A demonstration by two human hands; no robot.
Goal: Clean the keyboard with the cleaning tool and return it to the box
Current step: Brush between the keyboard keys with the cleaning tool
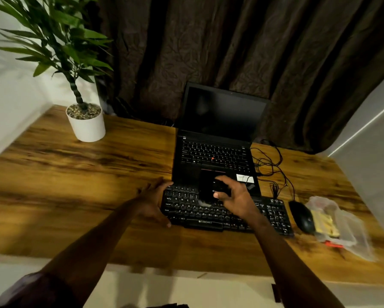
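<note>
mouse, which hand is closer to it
Right. The right hand, holding the tool, is over the middle of the keyboard, left of the mouse; the left hand is at its far left end.

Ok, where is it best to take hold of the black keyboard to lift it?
Grip the keyboard by its two short ends, one hand from each side: it is long, flat and thin. The left hand rests at the left end; the mouse lies close to the right end, so come from above there.

Keyboard (226, 213) before laptop (217, 141), mouse (302, 216) right of keyboard, plant pot (86, 127) far left
</note>
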